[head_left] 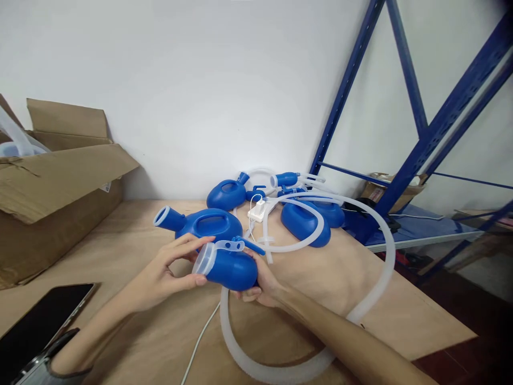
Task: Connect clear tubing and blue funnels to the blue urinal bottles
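Above the table's front half, my right hand [266,283] is closed around the back of a blue plastic urinal cup [232,270]. A translucent cap [204,260] with a holed strap covers the cup's left end. My left hand [172,270] pinches this cap between thumb and fingers. A blue lever-like piece sticks out at the cup's upper right. Just behind my hands lies a blue urinal bottle [210,223] with a handle, its open neck pointing left. A translucent hose [280,372] loops in front of and around the cup; where its ends join is hidden.
Farther back lie more blue bottles [226,195], another cup [285,179], coiled hoses and a white charger [258,207] with cables. An open cardboard box [60,198] and a phone [46,315] are at left. Blue metal shelving [436,123] rises beyond the table's right edge.
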`<state>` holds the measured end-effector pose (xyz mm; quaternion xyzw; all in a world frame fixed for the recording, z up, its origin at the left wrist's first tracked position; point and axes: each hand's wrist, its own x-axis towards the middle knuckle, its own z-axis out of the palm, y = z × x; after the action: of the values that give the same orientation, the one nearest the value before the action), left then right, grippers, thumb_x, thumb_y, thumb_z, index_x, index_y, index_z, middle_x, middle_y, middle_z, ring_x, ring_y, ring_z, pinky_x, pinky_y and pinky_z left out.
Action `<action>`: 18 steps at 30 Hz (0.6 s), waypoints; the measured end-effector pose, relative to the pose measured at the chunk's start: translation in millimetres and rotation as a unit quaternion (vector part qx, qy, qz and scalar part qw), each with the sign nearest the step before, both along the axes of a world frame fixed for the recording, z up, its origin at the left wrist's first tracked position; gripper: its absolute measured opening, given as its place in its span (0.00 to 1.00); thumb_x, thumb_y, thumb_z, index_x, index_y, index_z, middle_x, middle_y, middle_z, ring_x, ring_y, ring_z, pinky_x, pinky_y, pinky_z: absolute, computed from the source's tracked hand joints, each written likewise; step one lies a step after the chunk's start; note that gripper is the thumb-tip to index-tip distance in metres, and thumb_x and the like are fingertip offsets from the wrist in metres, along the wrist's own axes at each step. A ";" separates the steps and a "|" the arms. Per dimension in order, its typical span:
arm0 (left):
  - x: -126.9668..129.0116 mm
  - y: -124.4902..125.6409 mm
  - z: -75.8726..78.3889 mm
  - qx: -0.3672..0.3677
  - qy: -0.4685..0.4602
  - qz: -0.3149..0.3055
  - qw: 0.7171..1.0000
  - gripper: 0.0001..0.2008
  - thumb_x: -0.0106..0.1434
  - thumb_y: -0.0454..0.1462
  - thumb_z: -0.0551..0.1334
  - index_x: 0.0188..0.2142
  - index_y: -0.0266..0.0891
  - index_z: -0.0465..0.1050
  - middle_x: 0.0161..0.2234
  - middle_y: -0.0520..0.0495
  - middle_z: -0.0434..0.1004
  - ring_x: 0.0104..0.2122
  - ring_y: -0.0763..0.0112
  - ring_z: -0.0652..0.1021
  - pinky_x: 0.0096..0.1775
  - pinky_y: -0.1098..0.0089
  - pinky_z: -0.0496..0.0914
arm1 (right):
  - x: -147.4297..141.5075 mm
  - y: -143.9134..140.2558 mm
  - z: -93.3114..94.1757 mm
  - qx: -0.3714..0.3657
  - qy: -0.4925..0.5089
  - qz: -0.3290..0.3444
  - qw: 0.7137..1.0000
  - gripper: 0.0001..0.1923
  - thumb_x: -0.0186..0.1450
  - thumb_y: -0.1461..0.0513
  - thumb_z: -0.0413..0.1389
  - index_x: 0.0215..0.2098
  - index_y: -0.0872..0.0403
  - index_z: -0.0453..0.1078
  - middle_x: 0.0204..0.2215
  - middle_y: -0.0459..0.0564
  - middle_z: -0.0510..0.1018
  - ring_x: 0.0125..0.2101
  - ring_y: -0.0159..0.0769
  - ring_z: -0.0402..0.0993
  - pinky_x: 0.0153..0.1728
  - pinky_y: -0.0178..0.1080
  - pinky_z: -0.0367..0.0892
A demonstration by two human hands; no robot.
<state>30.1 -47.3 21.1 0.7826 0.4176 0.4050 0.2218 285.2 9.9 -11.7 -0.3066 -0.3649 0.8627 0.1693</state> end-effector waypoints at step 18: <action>18.9 -3.9 -6.1 0.055 0.003 0.050 0.997 0.27 0.57 0.54 0.72 0.52 0.46 0.78 0.41 0.47 0.82 0.38 0.62 0.80 0.41 0.63 0.78 | -4.2 -14.4 6.7 0.074 -0.123 -0.093 0.985 0.32 0.74 0.43 0.39 0.34 0.59 0.71 0.12 0.50 0.71 0.07 0.23 0.54 0.09 0.25 0.47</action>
<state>49.0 -51.3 15.0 0.7730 0.4337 0.4357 0.1566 281.1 -4.5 -5.0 -0.4297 -0.4161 0.7693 0.2244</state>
